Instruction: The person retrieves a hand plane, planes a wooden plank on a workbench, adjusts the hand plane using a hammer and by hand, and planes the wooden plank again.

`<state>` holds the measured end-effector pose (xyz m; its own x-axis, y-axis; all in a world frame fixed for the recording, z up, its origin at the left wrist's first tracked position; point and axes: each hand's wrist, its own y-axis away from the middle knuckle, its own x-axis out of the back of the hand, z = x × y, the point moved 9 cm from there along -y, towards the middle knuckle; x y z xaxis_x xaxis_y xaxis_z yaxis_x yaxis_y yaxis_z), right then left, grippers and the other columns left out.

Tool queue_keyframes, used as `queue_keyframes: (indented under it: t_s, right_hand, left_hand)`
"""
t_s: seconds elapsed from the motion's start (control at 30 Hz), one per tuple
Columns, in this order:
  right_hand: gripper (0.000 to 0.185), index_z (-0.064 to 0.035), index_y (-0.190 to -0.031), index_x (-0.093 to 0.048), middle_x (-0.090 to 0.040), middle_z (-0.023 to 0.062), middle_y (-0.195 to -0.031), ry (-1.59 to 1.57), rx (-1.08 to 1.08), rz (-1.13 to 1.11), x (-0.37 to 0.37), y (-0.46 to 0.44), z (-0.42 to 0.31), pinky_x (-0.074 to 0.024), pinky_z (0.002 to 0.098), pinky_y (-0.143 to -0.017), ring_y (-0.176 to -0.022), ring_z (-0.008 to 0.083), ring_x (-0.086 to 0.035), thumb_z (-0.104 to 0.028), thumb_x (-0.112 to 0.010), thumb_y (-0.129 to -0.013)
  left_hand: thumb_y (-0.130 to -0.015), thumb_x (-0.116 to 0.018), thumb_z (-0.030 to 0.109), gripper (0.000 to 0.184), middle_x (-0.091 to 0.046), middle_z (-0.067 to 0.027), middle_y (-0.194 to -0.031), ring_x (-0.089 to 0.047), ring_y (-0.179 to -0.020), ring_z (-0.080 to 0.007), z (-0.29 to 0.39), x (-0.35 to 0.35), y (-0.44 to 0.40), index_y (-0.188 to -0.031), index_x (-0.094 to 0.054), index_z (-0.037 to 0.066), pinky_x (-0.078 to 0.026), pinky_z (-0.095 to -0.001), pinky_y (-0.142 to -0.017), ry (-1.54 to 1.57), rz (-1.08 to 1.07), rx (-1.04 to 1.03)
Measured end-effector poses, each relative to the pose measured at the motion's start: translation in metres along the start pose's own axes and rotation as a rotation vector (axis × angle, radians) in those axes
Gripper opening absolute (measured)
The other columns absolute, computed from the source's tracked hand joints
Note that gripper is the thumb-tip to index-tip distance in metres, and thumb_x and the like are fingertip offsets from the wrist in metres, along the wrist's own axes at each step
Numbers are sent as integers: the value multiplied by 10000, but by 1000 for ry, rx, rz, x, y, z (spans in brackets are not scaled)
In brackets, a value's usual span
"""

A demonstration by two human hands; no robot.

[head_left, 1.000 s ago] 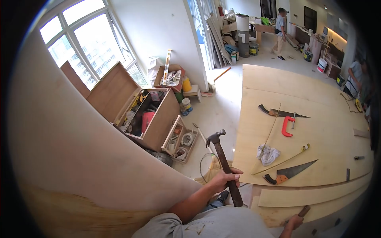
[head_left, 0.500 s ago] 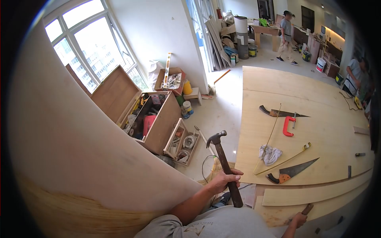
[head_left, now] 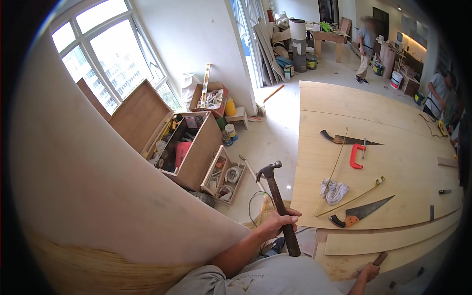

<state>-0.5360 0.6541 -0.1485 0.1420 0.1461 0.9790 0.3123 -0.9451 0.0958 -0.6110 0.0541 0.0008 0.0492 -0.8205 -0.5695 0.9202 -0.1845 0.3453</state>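
Left hand: closed around the lower handle of a hammer (head_left: 280, 209), thumb laid across the wood; the left hand (head_left: 279, 223) is in front of the body, left of the bench.
Hammer: upright with a slight lean, metal head at the top, claw pointing left, handle end near the grey shirt (head_left: 275, 278).
Right hand: low at the right; the right hand (head_left: 369, 272) is closed on a brown handle (head_left: 380, 258); what the handle belongs to cannot be made out.
Bench: a broad pale wooden top (head_left: 388, 113), with a long plank (head_left: 388, 242) along its near side.
Saws: the near saw (head_left: 364, 210) has a black and orange grip; the far saw (head_left: 351, 140) lies beside a red clamp (head_left: 355, 156).
Between the saws: a crumpled white cloth (head_left: 335, 192) and a yellow tape measure (head_left: 379, 181), its strip bent into a V.
Floor, left: an open wooden toolbox (head_left: 199, 147), with a smaller tray (head_left: 235, 189) of supplies beside it.
Background: a person (head_left: 366, 46) standing beyond the bench; another person (head_left: 437, 93) at the far right.
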Motion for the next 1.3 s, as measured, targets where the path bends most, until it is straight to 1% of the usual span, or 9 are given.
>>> queue_keyframes:
  t_s: [0.6,0.87,0.97,1.07,1.17,1.2,1.23,1.27,1.3]
  right_hand:
    - [325,-51,-1136,-663,-697,200,-1122,-27,6,35,6,8,-1,-578,538,-842,-1011,423,-700,-248,-540,-908]
    - [314,-15,-1132,-668,-703,213,-1069,-157,-10,-28,-7,-13,13,-582,510,-814,-958,394,-713,-209,-564,-907]
    - [317,15,-1135,-662,-695,172,-1015,-593,-9,-208,-61,-51,40,-575,486,-796,-874,366,-704,-207,-581,-923]
    - [354,72,-1108,-654,-695,167,-1082,-1192,-314,-357,-86,-53,67,-560,471,-814,-926,346,-692,-230,-601,-931]
    - [330,8,-1182,-628,-670,141,-1155,-1680,-425,-600,-112,-45,78,-556,484,-834,-964,305,-664,-242,-532,-989]
    - [296,-25,-1137,-643,-688,128,-1072,-1789,-463,-596,-123,-43,83,-565,485,-793,-900,315,-669,-237,-478,-1012]
    - [282,-47,-1100,-644,-699,109,-972,-1877,-433,-1071,-164,-47,77,-574,462,-729,-822,300,-670,-248,-464,-1018]
    - [248,-72,-1063,-642,-691,90,-884,-1897,-441,-1075,-110,2,52,-578,437,-681,-756,272,-662,-240,-464,-1023]
    - [207,-61,-989,-607,-652,96,-836,-1981,-708,-916,-80,31,33,-564,431,-615,-702,294,-627,-200,-455,-1003]
  left_hand:
    - [-841,-790,165,469,-679,-120,-785,-689,-736,-229,5,2,-10,-1204,-615,-73,-566,-348,-705,-16,20,-3]
    - [-815,-823,199,592,-649,-58,-886,-667,-740,-162,35,-19,-14,-1286,-610,-91,-548,-306,-702,-382,-71,-108]
    - [-818,-817,200,601,-650,-39,-900,-658,-744,-134,40,-31,-13,-1309,-610,-78,-542,-290,-704,-452,-105,-106]
    - [-835,-793,187,571,-658,-33,-896,-657,-755,-129,47,-40,-4,-1314,-615,-67,-541,-282,-719,-463,-105,-125]
    - [-843,-754,127,530,-666,-51,-859,-652,-781,-136,39,-47,-8,-1315,-612,-69,-545,-290,-745,-436,-155,-118]
    - [-843,-744,107,510,-670,-66,-863,-654,-779,-143,39,-55,-8,-1303,-617,-72,-547,-298,-744,-376,-213,-116]
    - [-834,-738,92,497,-674,-82,-866,-659,-783,-162,38,-62,-6,-1286,-622,-78,-549,-313,-745,-376,-216,-118]
    - [-854,-728,67,486,-669,-68,-865,-672,-773,-154,33,-67,-9,-1303,-613,-78,-555,-296,-746,-325,-260,-132]
    - [-840,-730,46,473,-671,-80,-863,-675,-765,-166,29,-73,-9,-1284,-625,-79,-549,-299,-749,-312,-272,-132]
